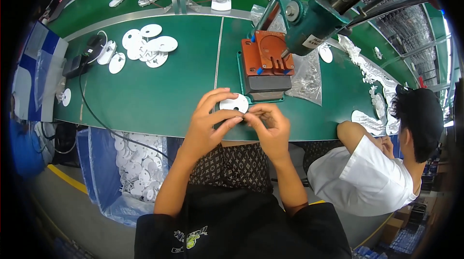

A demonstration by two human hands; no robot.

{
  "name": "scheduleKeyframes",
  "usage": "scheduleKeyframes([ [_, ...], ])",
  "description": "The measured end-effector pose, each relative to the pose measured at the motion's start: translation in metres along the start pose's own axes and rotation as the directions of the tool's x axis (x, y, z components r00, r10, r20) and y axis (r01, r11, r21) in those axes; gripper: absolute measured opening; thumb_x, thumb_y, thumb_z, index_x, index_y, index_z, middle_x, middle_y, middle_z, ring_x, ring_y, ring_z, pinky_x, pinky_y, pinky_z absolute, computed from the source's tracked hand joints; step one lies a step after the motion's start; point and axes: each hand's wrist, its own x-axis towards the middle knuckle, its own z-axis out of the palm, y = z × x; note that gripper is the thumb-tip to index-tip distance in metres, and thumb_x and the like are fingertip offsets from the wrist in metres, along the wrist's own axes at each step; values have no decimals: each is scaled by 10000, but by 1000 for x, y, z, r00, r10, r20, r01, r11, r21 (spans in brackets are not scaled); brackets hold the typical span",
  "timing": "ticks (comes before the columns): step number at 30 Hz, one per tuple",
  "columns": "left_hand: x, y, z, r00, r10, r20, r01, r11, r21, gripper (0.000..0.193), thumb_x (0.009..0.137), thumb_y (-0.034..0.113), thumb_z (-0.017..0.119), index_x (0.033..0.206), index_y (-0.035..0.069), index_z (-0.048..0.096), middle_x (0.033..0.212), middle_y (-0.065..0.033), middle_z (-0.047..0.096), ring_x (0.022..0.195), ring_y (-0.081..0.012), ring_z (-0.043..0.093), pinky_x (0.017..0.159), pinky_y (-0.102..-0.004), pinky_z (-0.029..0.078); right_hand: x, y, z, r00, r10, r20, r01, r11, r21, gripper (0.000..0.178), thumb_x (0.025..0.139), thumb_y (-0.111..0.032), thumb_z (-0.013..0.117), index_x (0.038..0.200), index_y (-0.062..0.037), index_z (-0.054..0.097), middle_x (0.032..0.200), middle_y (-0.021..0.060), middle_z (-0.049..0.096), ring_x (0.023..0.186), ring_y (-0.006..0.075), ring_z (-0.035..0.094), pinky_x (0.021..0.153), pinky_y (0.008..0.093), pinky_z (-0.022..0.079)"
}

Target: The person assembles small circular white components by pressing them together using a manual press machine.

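Observation:
A white round disc with a dark hole [235,102] is held up over the near edge of the green table. My left hand [209,120] grips it from the left, fingers over its far side and thumb at its near rim. My right hand [268,124] pinches at the disc's lower right edge with thumb and forefinger; whether a small part sits between those fingertips is too small to tell. Just beyond my hands stands a green hand press [309,22] with an orange fixture [267,53] on a dark block.
White discs [150,46] lie piled at the far left, beside a cable and black boxes [75,67]. A blue-lined bin of white parts [137,167] stands below left. Plastic bags [307,80] lie right of the press. A co-worker in white [367,177] sits at my right.

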Motion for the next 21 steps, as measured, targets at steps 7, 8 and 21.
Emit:
scheduleKeyframes([
  [7,0,-6,-1,999,-23,31,23,1000,-2,116,804,118,755,890,57,707,1189,-92,635,1225,-335,529,1060,-439,376,-5,-8,-7,954,142,263,-207,949,236,302,899,18,671,1184,32,571,893,83,666,802,138,649,745,256,524],
  [8,-1,-9,0,991,-113,-76,115,993,15,145,804,134,759,910,59,696,1194,-91,630,1244,-336,516,1073,-446,358,-3,-10,-11,953,144,266,-209,949,235,302,899,18,671,1184,32,571,893,83,666,802,138,649,745,256,524],
  [21,7,-1,1,985,-143,101,106,946,305,353,745,348,811,1013,141,713,1147,-10,665,1245,-239,534,1178,-536,188,17,7,-5,982,-156,102,177,952,-251,172,888,-16,694,1042,47,651,974,125,719,911,199,726,776,278,562],
])
